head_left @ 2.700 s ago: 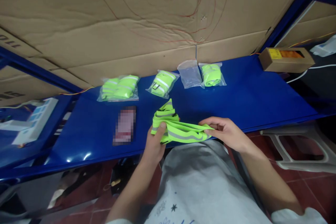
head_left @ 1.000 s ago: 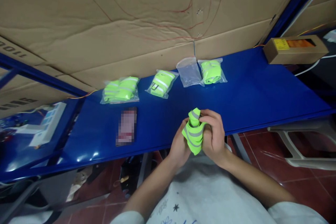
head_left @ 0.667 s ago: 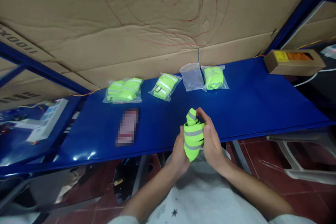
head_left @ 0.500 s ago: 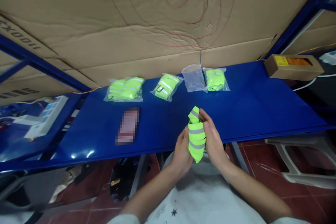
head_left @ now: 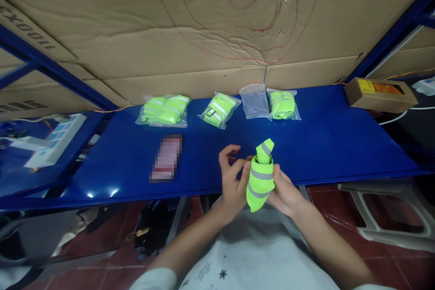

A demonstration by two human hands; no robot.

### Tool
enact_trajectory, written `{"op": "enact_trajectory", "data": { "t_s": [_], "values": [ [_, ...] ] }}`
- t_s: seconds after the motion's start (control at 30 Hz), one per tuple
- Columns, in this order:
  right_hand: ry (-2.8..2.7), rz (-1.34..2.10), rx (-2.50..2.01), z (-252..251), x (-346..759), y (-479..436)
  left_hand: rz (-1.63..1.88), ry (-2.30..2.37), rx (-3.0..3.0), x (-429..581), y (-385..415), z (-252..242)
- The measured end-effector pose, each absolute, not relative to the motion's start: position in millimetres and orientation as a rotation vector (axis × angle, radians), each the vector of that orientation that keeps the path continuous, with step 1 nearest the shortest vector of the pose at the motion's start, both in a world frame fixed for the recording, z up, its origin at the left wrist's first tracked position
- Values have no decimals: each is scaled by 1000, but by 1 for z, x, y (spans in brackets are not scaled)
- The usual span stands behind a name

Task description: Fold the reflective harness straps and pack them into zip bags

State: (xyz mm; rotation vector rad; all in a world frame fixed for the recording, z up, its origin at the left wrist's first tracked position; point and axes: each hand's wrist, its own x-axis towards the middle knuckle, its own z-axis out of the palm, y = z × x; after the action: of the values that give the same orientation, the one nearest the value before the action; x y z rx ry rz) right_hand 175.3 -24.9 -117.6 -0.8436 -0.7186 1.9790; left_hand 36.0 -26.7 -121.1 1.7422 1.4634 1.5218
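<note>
A rolled-up fluorescent yellow-green reflective vest (head_left: 260, 182) with grey stripes is held over the table's front edge, its narrow end sticking up and leaning right. My right hand (head_left: 288, 195) grips it from the right, thumb on the side and the other fingers partly hidden behind. On the left, my left hand (head_left: 234, 183) has its thumb side against the roll, with the index finger raised and curled. Beyond them, bagged vests lie at the back: a wide one (head_left: 165, 109), one (head_left: 219, 109) in the middle and one (head_left: 283, 104) beside a clear plastic bag (head_left: 254, 101).
A phone with a blurred screen (head_left: 166, 158) lies on the blue table (head_left: 204, 163), left of my hands. Cardboard (head_left: 190, 54) walls the back. A brown box (head_left: 380, 95) stands at the right end, a power strip (head_left: 56, 140) at the left. A plastic stool (head_left: 384, 231) is at lower right.
The vest roll has tipped to the right at its top. My left hand's fingers have come out from the roll and spread, while my right hand has shifted lower along it. The view has shifted slightly.
</note>
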Motion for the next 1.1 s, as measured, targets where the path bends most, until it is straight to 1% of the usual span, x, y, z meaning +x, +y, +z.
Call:
{"op": "enact_trajectory", "data": {
  "t_s": [0.1, 0.17, 0.23, 0.33, 0.37, 0.43, 0.5, 0.6, 0.7, 0.83, 0.97, 1.03, 1.1],
  "values": [
    [-698, 1942, -883, -127, 190, -28, 1427, 1412, 2055, 42, -31, -108],
    [-625, 1823, -964, -132, 203, -27, 1391, 1376, 2260, 46, -30, -101],
    [-567, 1656, -1069, -134, 219, -23, 1441, 1337, 2436, 47, -20, -94],
    [-591, 1348, -1185, -137, 242, -9, 1600, 1318, 2404, 45, 23, -88],
    [-605, 1259, -1205, -139, 248, -4, 1565, 1381, 2305, 45, 45, -86],
    [-638, 1140, -1230, -143, 257, 5, 1266, 1593, 2181, 50, 95, -86],
    [-710, 1074, -1276, -148, 262, 10, 842, 1865, 2019, 60, 143, -89],
    [-862, 994, -1346, -153, 264, 11, 672, 1982, 1879, 79, 195, -99],
    [-950, 966, -1373, -155, 266, 11, 622, 2023, 1842, 90, 218, -107],
    [-983, 994, -1378, -156, 269, 9, 592, 1983, 1911, 74, 214, -102],
    [-982, 1049, -1391, -149, 275, 8, 572, 1796, 2149, 31, 168, -78],
    [-1023, 1083, -1414, -138, 283, 12, 566, 1512, 2423, 7, 135, -67],
    [-1112, 1117, -1446, -123, 296, 24, 438, 1227, 2592, -13, 104, -61]
  ]
}}
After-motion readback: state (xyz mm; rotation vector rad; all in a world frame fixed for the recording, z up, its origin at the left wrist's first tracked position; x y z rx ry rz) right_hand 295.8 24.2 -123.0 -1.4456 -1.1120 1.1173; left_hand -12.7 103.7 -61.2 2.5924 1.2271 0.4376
